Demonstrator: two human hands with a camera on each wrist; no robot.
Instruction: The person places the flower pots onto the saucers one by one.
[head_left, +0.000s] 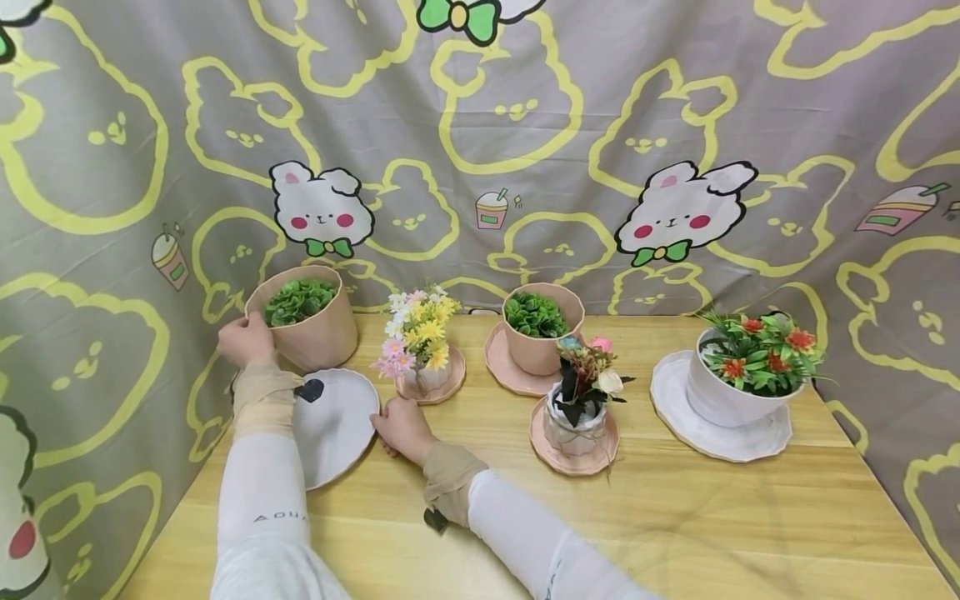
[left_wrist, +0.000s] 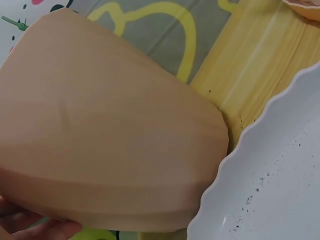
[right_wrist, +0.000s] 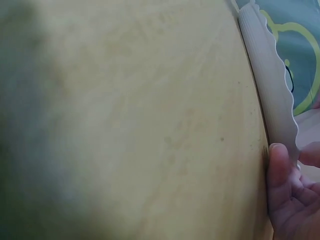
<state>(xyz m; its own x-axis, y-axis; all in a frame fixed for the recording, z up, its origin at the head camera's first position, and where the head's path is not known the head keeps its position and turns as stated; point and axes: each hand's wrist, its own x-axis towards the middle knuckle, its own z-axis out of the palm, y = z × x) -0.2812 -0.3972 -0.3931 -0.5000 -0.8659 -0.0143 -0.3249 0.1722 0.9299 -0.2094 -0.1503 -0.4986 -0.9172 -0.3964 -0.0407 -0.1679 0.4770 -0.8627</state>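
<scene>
At the back left stands a large tan flowerpot (head_left: pixel 322 329) with a leafy green plant (head_left: pixel 300 302) in it. My left hand (head_left: pixel 247 342) grips its left side near the rim; in the left wrist view the fingertips (left_wrist: pixel 55 231) show against the pot wall. Just in front of the pot lies a white saucer (head_left: pixel 337 429) with a wavy rim, its back edge right at the pot's base. With thumb and fingers, my right hand (head_left: pixel 407 429) pinches the saucer's right edge, and the right wrist view shows the scalloped rim (right_wrist: pixel 272 95) between them. My left forearm hides the saucer's left part.
Close right of the saucer, a small pot of yellow and pink flowers (head_left: pixel 423 333) sits on a pink saucer. Farther right are a tan pot (head_left: pixel 540 350), a small pot with a white rose (head_left: pixel 573 429) and a white pot (head_left: pixel 742 396), each on a saucer. A patterned curtain (head_left: pixel 525 167) hangs behind.
</scene>
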